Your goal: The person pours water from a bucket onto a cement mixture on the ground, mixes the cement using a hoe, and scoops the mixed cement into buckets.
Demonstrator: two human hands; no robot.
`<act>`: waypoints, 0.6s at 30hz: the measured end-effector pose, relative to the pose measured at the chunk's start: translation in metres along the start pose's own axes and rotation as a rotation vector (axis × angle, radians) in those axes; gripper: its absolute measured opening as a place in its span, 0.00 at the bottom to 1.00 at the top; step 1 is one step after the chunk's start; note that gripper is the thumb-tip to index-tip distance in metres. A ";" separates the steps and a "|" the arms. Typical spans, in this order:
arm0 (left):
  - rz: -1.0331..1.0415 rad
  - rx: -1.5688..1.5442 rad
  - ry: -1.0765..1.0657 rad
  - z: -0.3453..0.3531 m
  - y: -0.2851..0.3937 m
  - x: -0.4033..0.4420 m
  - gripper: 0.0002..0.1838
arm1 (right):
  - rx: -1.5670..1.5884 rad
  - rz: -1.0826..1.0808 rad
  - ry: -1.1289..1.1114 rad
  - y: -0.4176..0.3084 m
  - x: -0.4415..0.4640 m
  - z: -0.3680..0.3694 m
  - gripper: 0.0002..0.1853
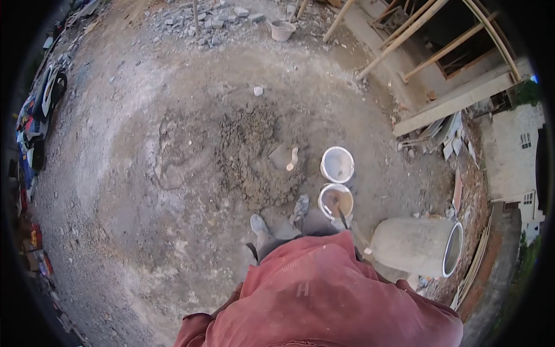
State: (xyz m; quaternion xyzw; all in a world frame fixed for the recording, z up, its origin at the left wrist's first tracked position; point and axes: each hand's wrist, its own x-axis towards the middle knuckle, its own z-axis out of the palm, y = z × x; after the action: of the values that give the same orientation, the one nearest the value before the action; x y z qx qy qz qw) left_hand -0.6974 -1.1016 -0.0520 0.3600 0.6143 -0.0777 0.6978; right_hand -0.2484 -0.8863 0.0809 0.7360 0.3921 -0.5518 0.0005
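Observation:
Neither of my hands shows; the red shirt (312,289) hides them, with only parts of my arms at its sides. In front of my feet lies a rough heap of wet grey mortar (248,150). A trowel (281,155) with a pale curved handle rests on the heap's right part. Two white-rimmed buckets stand right of it: the farther bucket (337,165) is greyish inside, and the nearer bucket (335,201) holds something brownish. A dark shaft (342,218) leans at the nearer bucket's edge; what lies at its lower end is hidden.
A large grey barrel (416,247) lies on its side at the right. Wooden poles (404,37) and a concrete ledge (457,104) are at the upper right. Rubble (217,23) and a basin (282,30) sit at the top, and a motorbike (49,92) at the far left.

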 end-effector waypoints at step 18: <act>0.346 -0.588 0.708 -0.300 0.395 0.161 0.32 | 0.586 0.340 0.032 -0.061 0.206 -0.138 0.13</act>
State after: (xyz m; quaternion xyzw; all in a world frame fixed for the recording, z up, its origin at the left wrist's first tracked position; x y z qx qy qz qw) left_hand -0.6827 -0.5804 -0.0336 0.2487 0.7409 0.3433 0.5209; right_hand -0.1543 -0.6650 -0.0058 0.7682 0.0887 -0.6216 -0.1251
